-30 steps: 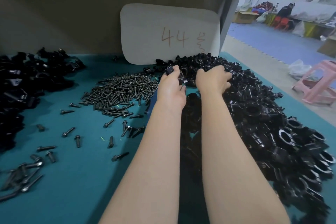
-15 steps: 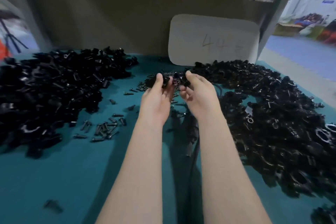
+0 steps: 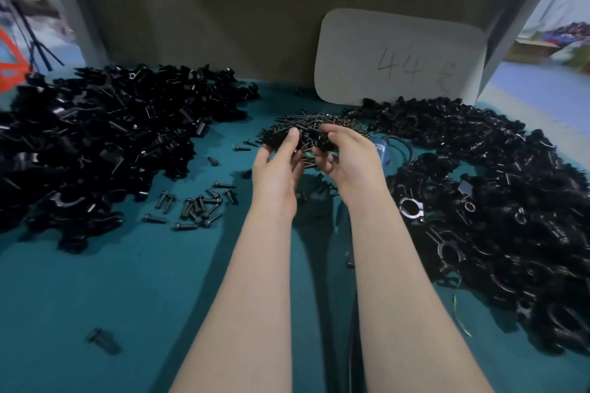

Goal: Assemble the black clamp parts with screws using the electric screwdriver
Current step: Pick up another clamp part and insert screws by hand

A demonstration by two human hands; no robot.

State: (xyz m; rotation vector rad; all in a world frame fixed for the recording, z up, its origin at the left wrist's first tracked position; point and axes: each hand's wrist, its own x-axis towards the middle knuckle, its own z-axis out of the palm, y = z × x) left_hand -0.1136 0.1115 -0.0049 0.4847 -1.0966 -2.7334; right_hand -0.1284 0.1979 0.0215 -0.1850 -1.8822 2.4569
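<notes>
Left hand (image 3: 277, 169) and right hand (image 3: 349, 163) each pinch a black clamp piece (image 3: 280, 137), close together just over the screw pile (image 3: 322, 121) mid-table (image 3: 95, 281). I'd get the holes lined up flush before grabbing a screw, otherwise it'll probably cross-thread.

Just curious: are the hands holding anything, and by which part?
Left hand pinches a black clamp part; right hand pinches a second part; exact spot too blurred.
</notes>
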